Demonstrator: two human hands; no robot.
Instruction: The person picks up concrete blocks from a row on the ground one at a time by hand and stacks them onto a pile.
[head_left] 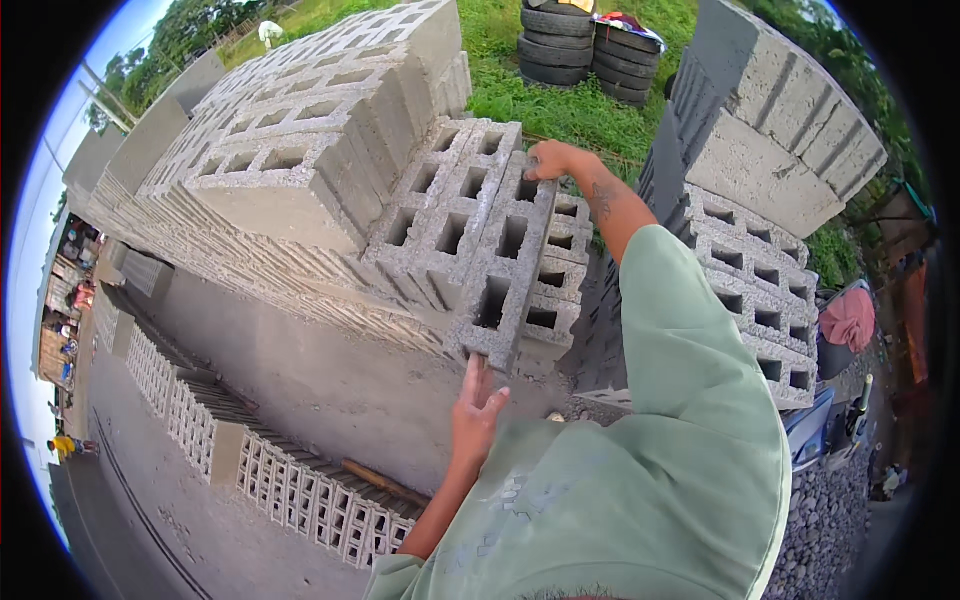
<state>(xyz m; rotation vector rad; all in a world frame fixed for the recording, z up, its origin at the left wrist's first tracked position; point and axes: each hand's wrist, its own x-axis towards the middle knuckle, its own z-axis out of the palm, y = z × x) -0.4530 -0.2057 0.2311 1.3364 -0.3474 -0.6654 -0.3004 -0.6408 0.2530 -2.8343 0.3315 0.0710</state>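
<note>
Gripping the far end of a grey hollow block (503, 268) with the right hand (555, 160), curled over the rim. Touching the near end with the left hand (478, 415), with the thumb spread clear; too hidden to tell whether closed on it. Placed along the right edge of the upper course of a stepped stack (410, 282), close beside a matching neighbour block (463, 207), with holes upward. Just right and lower: another course of hollow blocks (547, 298). Left, on the same stack: a higher tier (270, 215). Across a narrow gap, right: a second stack (790, 165). Beyond the far edge, on grass (497, 95): piled tyres (555, 48). Lower left, on the ground (290, 345): a long row of blocks (226, 455).
</note>
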